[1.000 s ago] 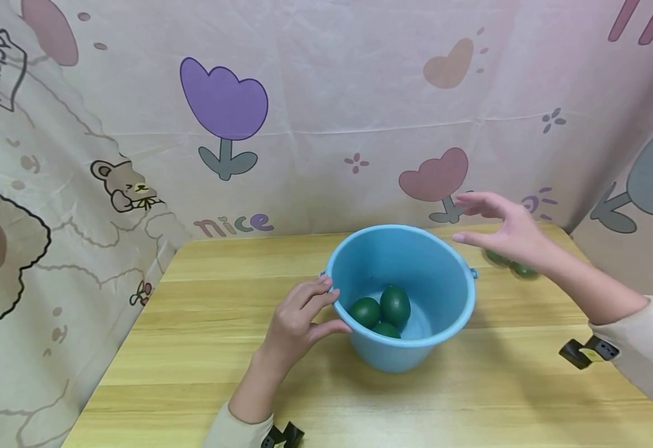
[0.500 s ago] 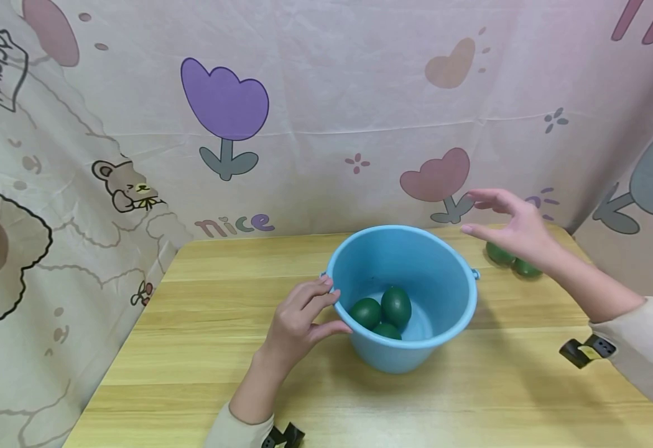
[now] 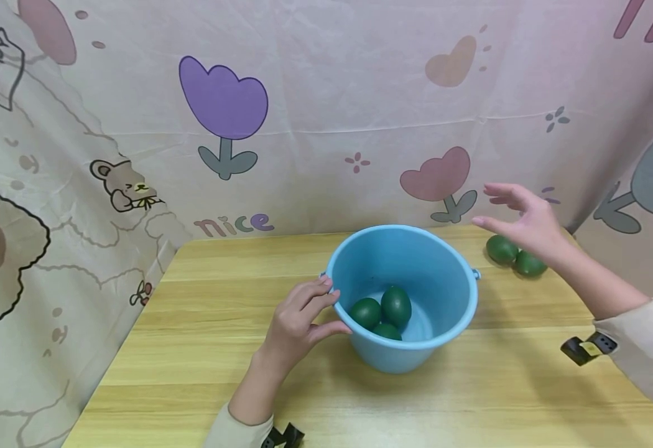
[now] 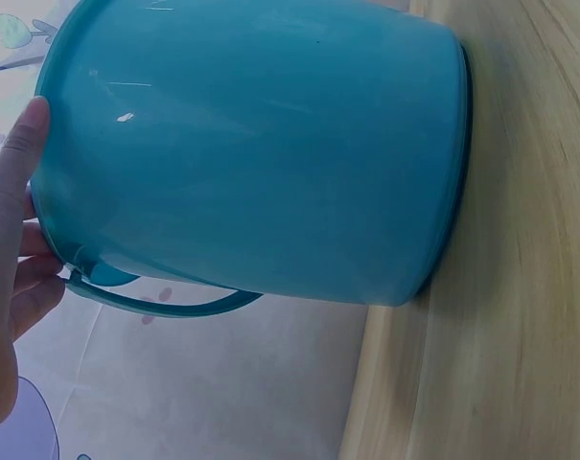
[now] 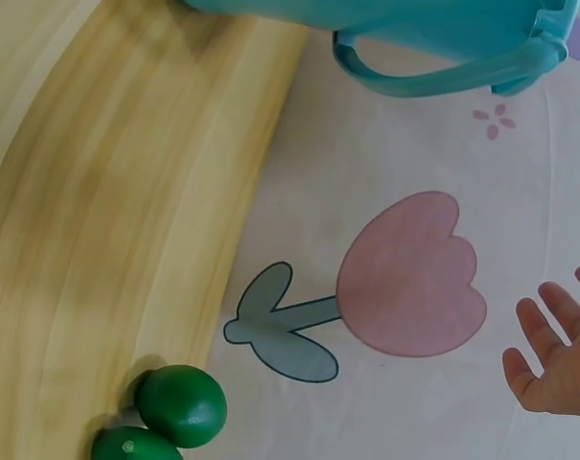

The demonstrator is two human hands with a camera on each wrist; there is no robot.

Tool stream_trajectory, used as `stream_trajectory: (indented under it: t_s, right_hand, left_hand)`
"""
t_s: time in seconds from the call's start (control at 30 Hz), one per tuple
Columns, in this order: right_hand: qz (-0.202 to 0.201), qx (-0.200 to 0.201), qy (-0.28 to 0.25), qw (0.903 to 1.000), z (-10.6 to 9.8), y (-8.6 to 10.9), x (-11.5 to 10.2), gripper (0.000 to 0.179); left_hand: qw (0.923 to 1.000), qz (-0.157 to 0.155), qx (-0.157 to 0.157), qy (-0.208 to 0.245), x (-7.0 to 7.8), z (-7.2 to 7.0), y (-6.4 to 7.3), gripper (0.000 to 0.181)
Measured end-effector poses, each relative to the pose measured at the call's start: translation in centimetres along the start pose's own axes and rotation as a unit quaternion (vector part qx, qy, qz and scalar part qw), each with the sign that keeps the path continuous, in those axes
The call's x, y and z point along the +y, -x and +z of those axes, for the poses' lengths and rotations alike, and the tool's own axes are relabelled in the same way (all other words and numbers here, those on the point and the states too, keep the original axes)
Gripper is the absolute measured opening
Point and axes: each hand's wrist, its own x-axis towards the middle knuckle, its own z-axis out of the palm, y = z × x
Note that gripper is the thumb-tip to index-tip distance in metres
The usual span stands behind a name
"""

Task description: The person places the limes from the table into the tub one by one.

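A light blue bucket (image 3: 396, 359) stands upright on the wooden table. Inside, at its bottom, lie three dark green, smooth oval fruits (image 3: 396, 307). My left hand (image 3: 301, 323) grips the bucket's left rim, thumb at the front and fingers along the side; the left wrist view shows the thumb (image 4: 26, 134) against the outer wall. My right hand (image 3: 530, 227) hovers in the air right of the bucket, fingers spread and holding nothing. Below and behind it, two more green oval fruits (image 3: 502, 249) lie side by side near the table's back right corner.
The bucket's handle (image 4: 174, 309) hangs down along its far side. A patterned cloth (image 3: 315, 74) with tulips and bears hangs behind the table (image 3: 203, 348) and at both sides. Black camera mounts (image 3: 588, 350) sit at the sleeves.
My right hand has drifted right and slightly up, away from the bucket, uncovering more of the two fruits on the table. My left hand and the bucket have stayed in place.
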Motion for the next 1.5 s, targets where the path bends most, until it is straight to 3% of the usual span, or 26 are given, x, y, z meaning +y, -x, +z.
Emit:
stream_trajectory:
  t_s: [0.4, 0.9, 1.5]
  right_hand:
    - [0.035, -0.003, -0.004, 0.9994, -0.5, -0.1, 0.8, 0.063]
    - [0.068, 0.041, 0.028, 0.9964, -1.0, -0.1, 2.7, 0.061]
    - [0.090, 0.032, 0.040, 0.9946, -1.1, -0.4, 4.3, 0.066]
  left_hand:
    - [1.0000, 0.003, 0.003, 0.002, 0.1, 0.1, 0.0, 0.053]
    - [1.0000, 0.005, 0.005, 0.002, -0.1, 0.1, 0.0, 0.054]
    - [1.0000, -0.001, 0.005, 0.003, 0.1, 0.1, 0.1, 0.054]
